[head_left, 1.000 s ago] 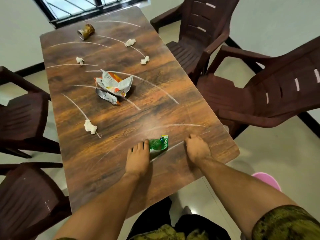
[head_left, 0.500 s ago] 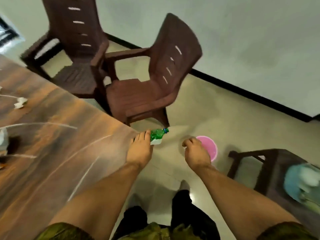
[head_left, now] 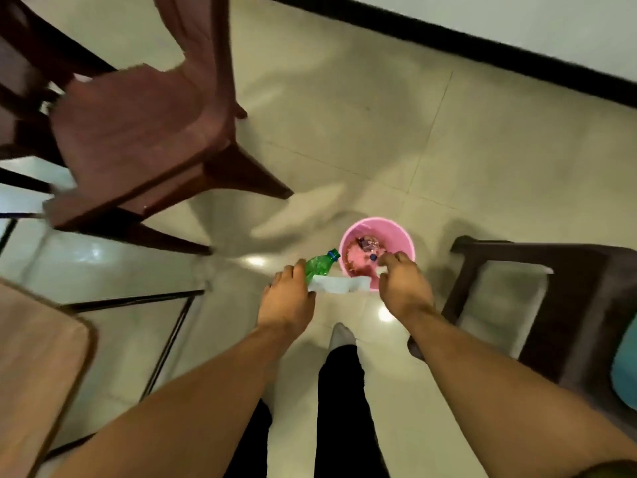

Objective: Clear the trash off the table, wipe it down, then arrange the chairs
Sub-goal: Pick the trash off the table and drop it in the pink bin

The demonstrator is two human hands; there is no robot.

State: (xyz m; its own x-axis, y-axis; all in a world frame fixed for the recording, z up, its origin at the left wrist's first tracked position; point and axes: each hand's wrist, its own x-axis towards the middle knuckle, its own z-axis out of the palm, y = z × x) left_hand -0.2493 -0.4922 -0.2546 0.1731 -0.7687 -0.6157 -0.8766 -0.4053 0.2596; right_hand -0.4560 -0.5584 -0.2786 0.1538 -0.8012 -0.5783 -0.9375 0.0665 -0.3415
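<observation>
My left hand (head_left: pixel 287 300) grips a green plastic bottle (head_left: pixel 319 265) with a blue cap. Its white label (head_left: pixel 339 284) sticks out to the right. The bottle's neck points at a pink bin (head_left: pixel 396 229) on the floor, which holds some trash. Over the bin's near rim, my right hand (head_left: pixel 405 282) has its fingers curled and appears to pinch a small white scrap (head_left: pixel 381 269). Only the table's corner (head_left: pixel 41 343) shows, at the lower left.
A brown plastic chair (head_left: pixel 138 132) stands at the upper left, its legs close to the bin. A dark chair (head_left: pixel 551 288) with a teal thing (head_left: pixel 625 367) on it sits at the right. My legs stand on the pale tiled floor (head_left: pixel 344 132).
I have turned away from the table toward the floor. Both hands have come over the pink bin, the left one carrying the green bottle taken from the table.
</observation>
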